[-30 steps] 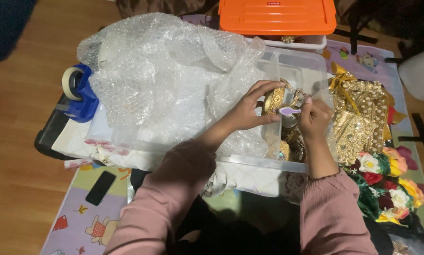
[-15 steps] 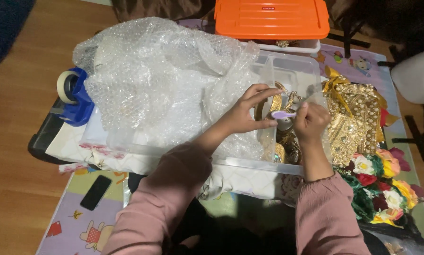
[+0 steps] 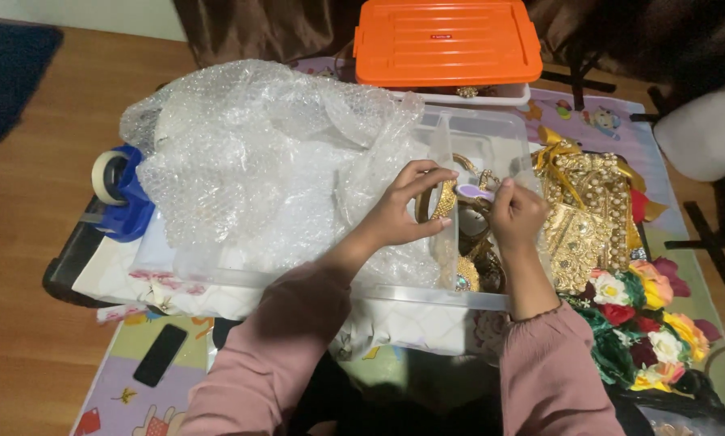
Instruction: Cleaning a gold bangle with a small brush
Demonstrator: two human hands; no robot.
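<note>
Over the clear bin's point(image 3: 427, 295) right end, the left hand point(image 3: 403, 211) pinches a gold bangle point(image 3: 445, 200) steady while the right hand point(image 3: 514, 216) pinches a small lilac piece point(image 3: 474, 192) against it; bubble wrap point(image 3: 249, 161) is heaped leftward.

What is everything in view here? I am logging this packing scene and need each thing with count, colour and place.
bubble wrap: one heap, clear, over the clear bin's left part
clear plastic bin: one, centre
orange-lidded box: one, top centre
tape dispenser: one, blue with pale roll, left
gold bangle: one, between the hands
small lilac piece: one, at the right fingertips
gold ornaments: a pile, right of the bin
artificial flowers: a bunch, mixed colours, lower right
phone: one, black, on the mat, lower left
left hand: holds the bangle, pink sleeve
right hand: pinches the lilac piece, pink sleeve
</note>
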